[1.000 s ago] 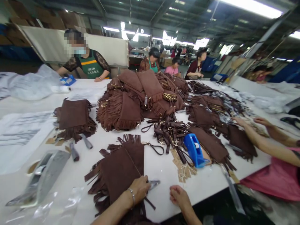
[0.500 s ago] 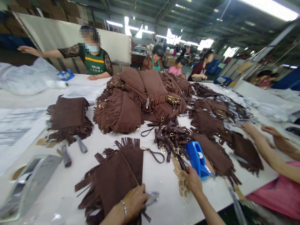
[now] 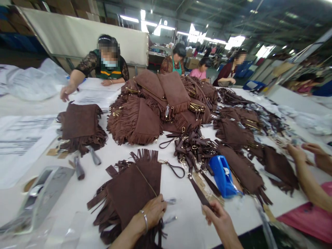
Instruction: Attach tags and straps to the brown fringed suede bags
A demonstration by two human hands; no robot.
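A dark brown fringed bag (image 3: 132, 193) lies flat in front of me, with a zipper line across it and a small strap loop (image 3: 176, 169) clipped at its top corner. My left hand (image 3: 153, 212), with a bracelet at the wrist, is closed on the bag's right edge near the zipper end. Clear-wrapped pieces (image 3: 171, 201) stick out past its fingers. My right hand (image 3: 218, 218) is closed around the end of a brown wrist strap (image 3: 198, 188). The strap stretches toward a heap of similar straps (image 3: 194, 148) with gold clasps. Beneath it lie paper tags (image 3: 203, 183).
Beside the straps stands a blue tape dispenser (image 3: 224, 178); a grey one (image 3: 44, 197) is at left. Piled brown bags (image 3: 147, 121) fill the middle. Another bag (image 3: 81, 121) lies left. A co-worker's hands (image 3: 298, 154) work at right; another co-worker (image 3: 109, 65) sits across the table.
My right hand has drawn the strap toward me, away from the heap. My left hand stays at the bag's edge. The co-worker across has lowered an outstretched arm toward the table.
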